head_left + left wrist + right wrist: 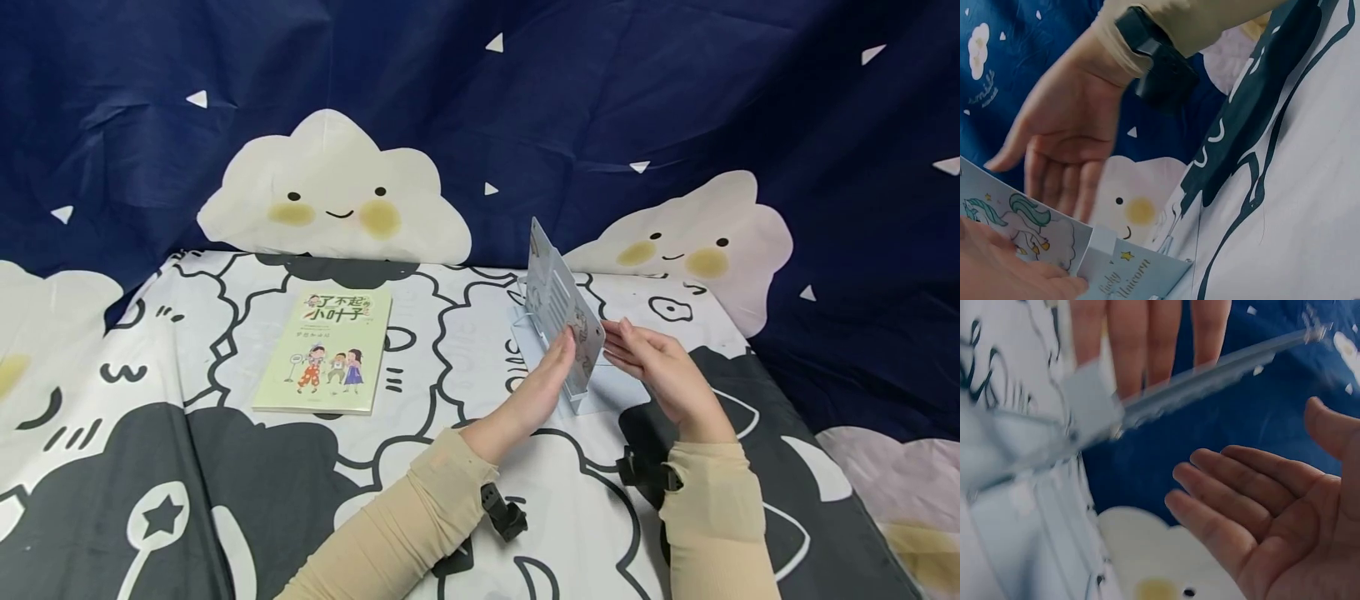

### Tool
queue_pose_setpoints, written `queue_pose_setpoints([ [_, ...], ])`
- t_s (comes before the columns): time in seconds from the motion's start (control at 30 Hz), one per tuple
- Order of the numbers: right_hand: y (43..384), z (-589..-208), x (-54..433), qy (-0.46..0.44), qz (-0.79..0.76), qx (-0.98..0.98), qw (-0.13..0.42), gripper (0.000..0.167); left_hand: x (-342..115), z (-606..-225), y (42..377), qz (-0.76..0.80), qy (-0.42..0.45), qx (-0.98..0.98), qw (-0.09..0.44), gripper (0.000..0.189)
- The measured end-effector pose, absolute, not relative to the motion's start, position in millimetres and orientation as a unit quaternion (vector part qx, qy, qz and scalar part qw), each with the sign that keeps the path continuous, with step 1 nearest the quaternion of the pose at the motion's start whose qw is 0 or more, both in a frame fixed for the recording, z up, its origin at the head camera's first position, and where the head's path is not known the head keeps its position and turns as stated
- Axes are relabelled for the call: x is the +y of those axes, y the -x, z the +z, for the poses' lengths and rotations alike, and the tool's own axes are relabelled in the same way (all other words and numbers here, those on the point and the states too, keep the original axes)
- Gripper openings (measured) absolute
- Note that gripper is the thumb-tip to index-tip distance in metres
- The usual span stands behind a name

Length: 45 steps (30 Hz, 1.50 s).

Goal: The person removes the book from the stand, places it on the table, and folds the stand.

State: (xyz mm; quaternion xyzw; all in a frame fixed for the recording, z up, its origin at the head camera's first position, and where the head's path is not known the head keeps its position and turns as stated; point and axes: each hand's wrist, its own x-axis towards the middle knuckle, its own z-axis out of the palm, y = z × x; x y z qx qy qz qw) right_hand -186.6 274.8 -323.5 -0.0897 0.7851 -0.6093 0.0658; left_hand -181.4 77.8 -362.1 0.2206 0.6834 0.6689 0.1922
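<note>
A light blue book stand [547, 287] with unicorn drawings stands on the cloth in the head view, its panel upright and seen nearly edge-on. My left hand [536, 392] lies along the panel's left face near the lower front edge, fingers straight. In the left wrist view this hand [1016, 269] covers part of the unicorn picture beside a small pale clip [1099, 249]. On the panel's other side is my right hand [667, 371], its fingertips close to the edge. The right wrist view shows that hand [1272, 519] palm up, loosely spread and apart from the stand.
A pale green book [322, 350] with cartoon figures lies flat left of the stand. The stand's base plate [611, 390] spreads to the right beneath my right hand. Behind the cloth-covered table hangs a navy curtain [525, 108] with clouds. Each wrist wears a black strap mount.
</note>
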Motion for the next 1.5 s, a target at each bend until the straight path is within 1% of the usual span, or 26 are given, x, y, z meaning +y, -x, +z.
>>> queue_pose_setpoints([
  [0.13, 179.4, -316.3, 265.1, 0.118, -0.633, 0.763, 0.045, 0.067, 80.6, -361.4, 180.3, 0.649, -0.235, 0.699, 0.189, 0.07],
  [0.27, 174.4, -311.7, 259.0, 0.117, -0.645, 0.755, 0.013, 0.061, 83.2, -360.0, 178.5, 0.621, -0.249, 0.72, 0.185, 0.071],
  [0.5, 170.4, -306.7, 257.5, 0.103, -0.669, 0.735, -0.041, 0.038, 84.6, -359.4, 174.4, 0.582, -0.269, 0.745, 0.184, 0.07],
  [0.7, 169.9, -306.1, 260.8, 0.096, -0.67, 0.734, -0.054, 0.034, 84.8, -362.6, 174.0, 0.589, -0.263, 0.741, 0.187, 0.072],
  [0.87, 170.0, -305.7, 264.9, 0.093, -0.686, 0.719, -0.054, 0.023, 86.0, -365.2, 175.3, 0.594, -0.248, 0.741, 0.191, 0.071],
  [1.07, 169.7, -304.9, 270.7, 0.08, -0.707, 0.699, -0.067, 0.021, 86.3, -368.6, 175.7, 0.594, -0.228, 0.745, 0.202, 0.072],
  [1.5, 172.9, -307.1, 286.8, 0.042, -0.769, 0.629, -0.11, 0.02, 84.5, -373.9, 178.4, 0.588, -0.229, 0.744, 0.219, 0.075],
])
